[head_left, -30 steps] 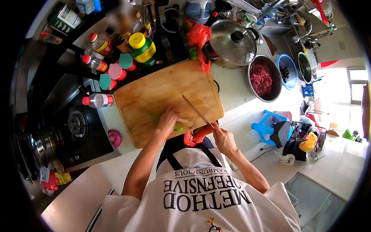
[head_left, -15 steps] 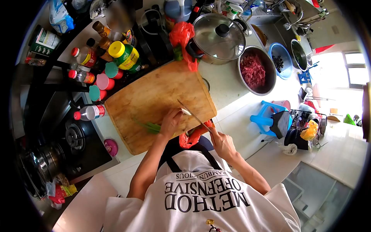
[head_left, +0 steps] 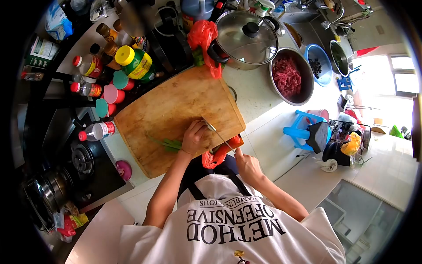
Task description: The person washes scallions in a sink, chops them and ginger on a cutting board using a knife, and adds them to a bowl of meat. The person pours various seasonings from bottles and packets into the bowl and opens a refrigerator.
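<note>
On the wooden cutting board (head_left: pixel 167 101), my left hand (head_left: pixel 194 135) is closed around a green onion (head_left: pixel 172 144). Its green leaves stick out to the left of the hand, and a short white end shows on the other side. My right hand (head_left: pixel 249 168) grips the handle of a knife (head_left: pixel 225 141) just past the board's near edge. The thin blade slants up and left across the white end, close to my left fingertips. Whether the edge touches the onion I cannot tell. Below the blade, a red plastic bag (head_left: pixel 212 160) hangs at the board's near edge.
Capped bottles and jars (head_left: pixel 136 64) crowd the board's far left. A lidded pot (head_left: pixel 246 39) and a steel bowl of raw meat (head_left: pixel 286 78) stand at the far right. The gas stove (head_left: pixel 83 160) is on the left, a blue stool (head_left: pixel 301 130) on the right.
The view has shifted slightly, so the board sits a little further left and higher. The knife blade has come closer to my left fingertips. Both hands keep their grips.
</note>
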### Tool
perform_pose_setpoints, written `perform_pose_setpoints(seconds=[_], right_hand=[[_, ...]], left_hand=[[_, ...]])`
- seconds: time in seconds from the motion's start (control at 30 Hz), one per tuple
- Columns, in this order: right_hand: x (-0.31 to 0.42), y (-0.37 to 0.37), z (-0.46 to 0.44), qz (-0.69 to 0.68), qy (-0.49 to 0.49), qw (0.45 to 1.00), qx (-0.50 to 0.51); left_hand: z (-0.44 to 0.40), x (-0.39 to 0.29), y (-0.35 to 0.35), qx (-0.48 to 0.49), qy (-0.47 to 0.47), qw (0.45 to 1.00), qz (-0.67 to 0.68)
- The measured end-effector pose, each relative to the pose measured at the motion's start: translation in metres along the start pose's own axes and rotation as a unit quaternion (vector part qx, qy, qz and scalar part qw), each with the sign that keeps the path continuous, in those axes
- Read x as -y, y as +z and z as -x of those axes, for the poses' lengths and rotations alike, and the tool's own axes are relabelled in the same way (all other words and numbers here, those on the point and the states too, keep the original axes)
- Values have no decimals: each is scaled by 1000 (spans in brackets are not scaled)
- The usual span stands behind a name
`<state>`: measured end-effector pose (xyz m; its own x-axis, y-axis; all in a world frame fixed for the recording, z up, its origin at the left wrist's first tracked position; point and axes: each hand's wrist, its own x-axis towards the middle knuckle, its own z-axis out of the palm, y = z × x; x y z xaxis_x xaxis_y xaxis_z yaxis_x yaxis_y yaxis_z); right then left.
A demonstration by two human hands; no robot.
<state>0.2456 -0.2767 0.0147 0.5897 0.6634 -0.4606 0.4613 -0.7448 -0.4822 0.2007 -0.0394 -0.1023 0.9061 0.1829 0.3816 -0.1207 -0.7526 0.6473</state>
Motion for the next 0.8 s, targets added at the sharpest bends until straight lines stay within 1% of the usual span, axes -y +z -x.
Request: perform_pose_setpoints(seconds=[0.1, 0.23, 0.27, 0.37, 0.47, 0.57, 0.6, 0.7, 0.73, 0.8], right_hand=[[-9, 32, -23, -4, -14, 999, -29], [-7, 19, -37, -70, 38, 996, -43], [-2, 10, -32, -69, 19, 995, -67], [5, -9, -10, -47, 0, 999, -20], [10, 3, -5, -16, 10, 1000, -18], [4, 29, -34, -3, -9, 999, -49], [6, 29, -40, -15, 0, 999, -45], [5, 16, -39, -83, 7, 993, -81], [5, 9, -33, -54, 5, 996, -67], [15, -6, -20, -54, 3, 998, -38]], left_hand=[[4, 3, 0, 6, -13, 1000, 10], [4, 4, 2, -4, -3, 1000, 9], [4, 4, 2, -4, -1, 1000, 6], [3, 2, -1, -8, 4, 1000, 2], [3, 4, 0, -4, 5, 1000, -7], [4, 3, -1, -8, 8, 1000, -2], [2, 2, -4, -12, 12, 1000, 2], [2, 3, 0, -11, -4, 1000, 18], [1, 4, 2, -18, 0, 1000, 17], [4, 3, 2, -27, 0, 999, 17]])
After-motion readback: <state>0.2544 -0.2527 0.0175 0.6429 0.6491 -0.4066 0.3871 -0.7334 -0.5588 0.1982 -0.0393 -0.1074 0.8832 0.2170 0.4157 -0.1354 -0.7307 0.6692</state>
